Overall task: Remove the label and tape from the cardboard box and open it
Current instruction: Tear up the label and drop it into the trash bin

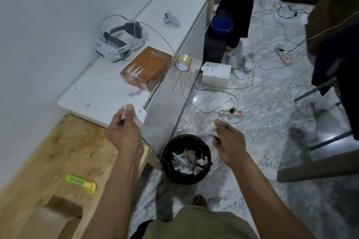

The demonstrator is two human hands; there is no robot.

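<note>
I am pinching a white label scrap (138,115) in my left hand (124,132), fingers closed on it. My right hand (229,139) is curled around another blurred scrap (211,127), directly above the black bin (186,159). The cardboard box (146,68) is sitting beyond my left fingertips on the white cabinet (97,93), wrapped in glossy tape. It is looking light, stiff and slippery; I am judging the edges best for gripping. Its seams are too glare-covered to make out.
</note>
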